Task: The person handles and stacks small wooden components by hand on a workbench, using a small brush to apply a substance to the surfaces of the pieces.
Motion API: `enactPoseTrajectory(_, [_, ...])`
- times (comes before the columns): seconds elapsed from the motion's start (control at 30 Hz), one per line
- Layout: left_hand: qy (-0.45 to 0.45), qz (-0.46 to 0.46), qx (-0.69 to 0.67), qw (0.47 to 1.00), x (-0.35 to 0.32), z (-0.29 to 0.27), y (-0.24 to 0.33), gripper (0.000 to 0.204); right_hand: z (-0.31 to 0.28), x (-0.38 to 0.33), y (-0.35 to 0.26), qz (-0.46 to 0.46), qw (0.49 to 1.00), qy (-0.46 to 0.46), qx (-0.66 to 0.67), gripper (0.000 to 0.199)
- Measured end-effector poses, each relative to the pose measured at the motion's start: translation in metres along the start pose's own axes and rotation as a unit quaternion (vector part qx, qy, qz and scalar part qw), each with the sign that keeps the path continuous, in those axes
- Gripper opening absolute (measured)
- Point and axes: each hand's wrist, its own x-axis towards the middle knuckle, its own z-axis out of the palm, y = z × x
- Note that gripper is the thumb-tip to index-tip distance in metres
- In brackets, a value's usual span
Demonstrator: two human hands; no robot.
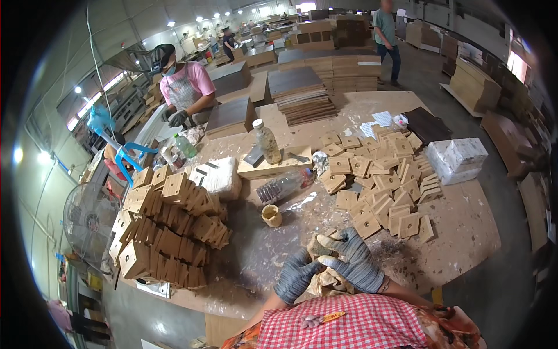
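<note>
Both hands wear grey knitted gloves with pale fingertips and meet close to my body at the table's near edge. My left hand [294,274] is closed, its fingertips pressed toward the other hand. Curled in from the right, my right hand [356,262] has its thumb and fingers pinched together. A tan patch shows between the fingertips; whether it is a small held piece or glove coating, I cannot tell. Just beneath the hands lies a crumpled cream cloth or bag [326,283]. Beyond them is a loose heap of square wooden blocks [383,180] with centre holes.
Stacked wooden blocks [165,232] rise on the left of the worktable [261,244]. A small tan cup [271,216], a lying plastic bottle [282,186] and an upright bottle [267,142] occupy the middle. White wrapped packs [456,160] sit right. A gloved co-worker [186,87] stands at the far left.
</note>
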Motion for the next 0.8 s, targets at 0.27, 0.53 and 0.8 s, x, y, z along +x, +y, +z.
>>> enactPoseTrajectory(0.27, [0.028, -0.026, -0.030, 0.999, -0.008, 0.002, 0.007, 0.036, -0.007, -0.004, 0.026, 0.053, 0.997, -0.004, -0.065, 0.047])
enactPoseTrajectory(0.53, [0.014, -0.024, -0.066, 0.997, -0.006, -0.015, 0.006, 0.039, -0.028, -0.002, 0.030, 0.145, 0.986, 0.038, 0.074, 0.044])
enactPoseTrajectory(0.8, [0.008, -0.054, -0.107, 0.993, -0.009, -0.014, 0.016, 0.056, -0.022, 0.000, 0.044, 0.099, 0.992, 0.064, 0.051, 0.040])
